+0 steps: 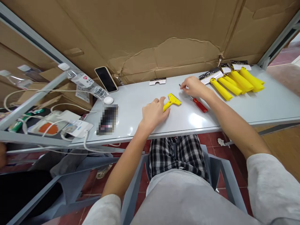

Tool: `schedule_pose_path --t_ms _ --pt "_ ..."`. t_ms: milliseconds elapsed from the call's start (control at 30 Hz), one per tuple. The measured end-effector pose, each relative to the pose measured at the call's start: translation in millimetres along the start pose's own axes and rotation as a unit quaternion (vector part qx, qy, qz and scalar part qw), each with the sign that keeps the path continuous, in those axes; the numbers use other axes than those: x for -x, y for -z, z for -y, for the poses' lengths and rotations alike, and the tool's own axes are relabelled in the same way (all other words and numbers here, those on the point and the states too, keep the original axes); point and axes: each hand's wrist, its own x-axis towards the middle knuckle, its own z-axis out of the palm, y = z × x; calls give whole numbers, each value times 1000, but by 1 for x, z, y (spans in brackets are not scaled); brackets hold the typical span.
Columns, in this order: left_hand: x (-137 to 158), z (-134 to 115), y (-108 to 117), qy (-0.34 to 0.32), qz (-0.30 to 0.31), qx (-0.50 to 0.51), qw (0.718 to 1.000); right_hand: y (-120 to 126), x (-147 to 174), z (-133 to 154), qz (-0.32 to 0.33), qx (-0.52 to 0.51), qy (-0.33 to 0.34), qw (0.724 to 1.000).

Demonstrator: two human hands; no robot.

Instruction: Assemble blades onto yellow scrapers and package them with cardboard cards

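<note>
My left hand [153,113] is closed around the handle of a yellow scraper [173,99], whose wide head points away from me and to the right over the grey tabletop. To the right of it, my right hand [192,86] has its fingertips pinched together low over the table. A small dark piece [180,85] shows at those fingertips, too small to name. Below the right hand lies a screwdriver [200,105] with a red handle, its shaft pointing toward the hand. Tiny dark bits lie near its tip.
Several yellow handles with card headers [237,82] lie at the right. One loose card header [157,81] is at the back. On the left are a phone [106,79], a water bottle [85,82], a blurred dark item [107,119] and white cables. Cardboard [164,34] walls the back.
</note>
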Motion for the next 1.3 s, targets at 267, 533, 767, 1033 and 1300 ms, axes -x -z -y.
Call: schedule_pose_path --t_ms 267,533,767,1033,1300 --pt "-23 -10 -10 -79 3 -7 997 -3 4 -7 -19 -20 10 1000" --pt "-35 -7 -20 -63 -4 16 998 -5 7 -5 -15 -24 8 1000" --pt "-40 -6 -26 -75 -13 2 997 -4 9 -4 -18 -25 9 999" --pt "-43 -3 -28 -90 -25 -2 996 -4 11 -4 -14 -34 11 999" --pt "-43 -3 -27 -77 -14 14 997 -1 13 -3 -5 -28 9 1000"
